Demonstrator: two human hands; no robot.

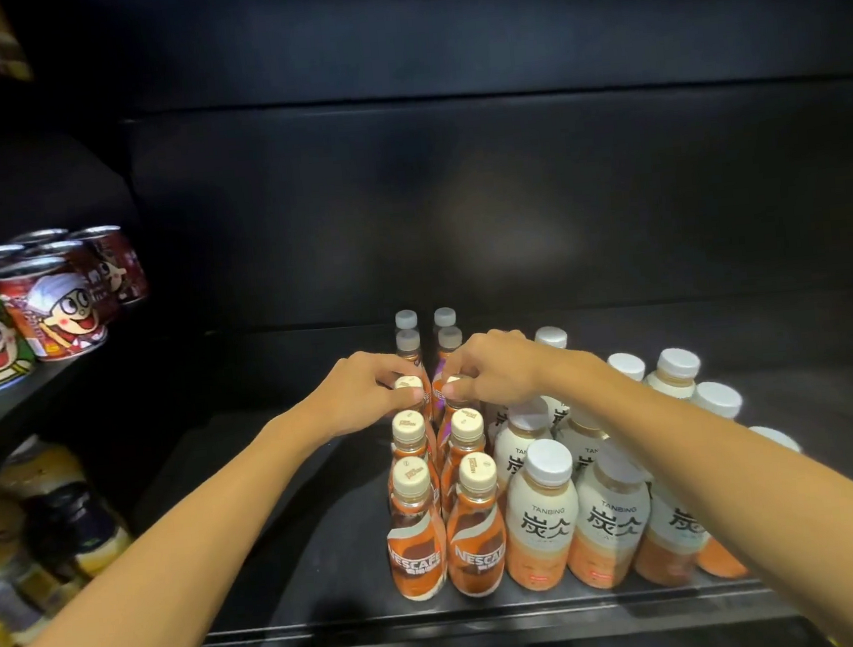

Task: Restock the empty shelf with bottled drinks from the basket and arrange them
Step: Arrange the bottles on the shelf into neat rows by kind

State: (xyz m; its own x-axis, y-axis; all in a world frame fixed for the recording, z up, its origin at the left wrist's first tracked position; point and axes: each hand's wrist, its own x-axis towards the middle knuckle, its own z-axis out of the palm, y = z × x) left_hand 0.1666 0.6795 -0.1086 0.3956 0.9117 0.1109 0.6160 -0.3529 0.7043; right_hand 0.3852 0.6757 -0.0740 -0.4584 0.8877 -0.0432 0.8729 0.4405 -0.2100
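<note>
Both arms reach into a matte black shelf (291,567) with a smooth back panel and a thin raised lip along its front edge. The left hand (363,393) curls its fingers round the ridged cream cap of a coffee bottle (410,392) in the third place of the left row; the right hand (495,369) pinches the cap of the neighbouring coffee bottle (453,390) in the right row, thumb and fingertips closed on it. These two rows run front to back, side by side. The front bottles (416,541) are waisted clear plastic with glossy orange-and-brown wraps and cream screw caps; the rearmost bottles (407,327) behind the hands carry pale grey caps. Just to the right, touching the coffee rows, stand the milk tea bottles (540,525), rounder and stouter, with broad white caps, cream shoulders fading to orange bases and dark printed characters; the right forearm crosses over several of them. On a separate shelf to the left sit short metal cans (49,304) with shiny rims and cartoon faces, red ones and a green one. Below them, blurred yellowish jars (44,511) with dark lids can be made out.
</note>
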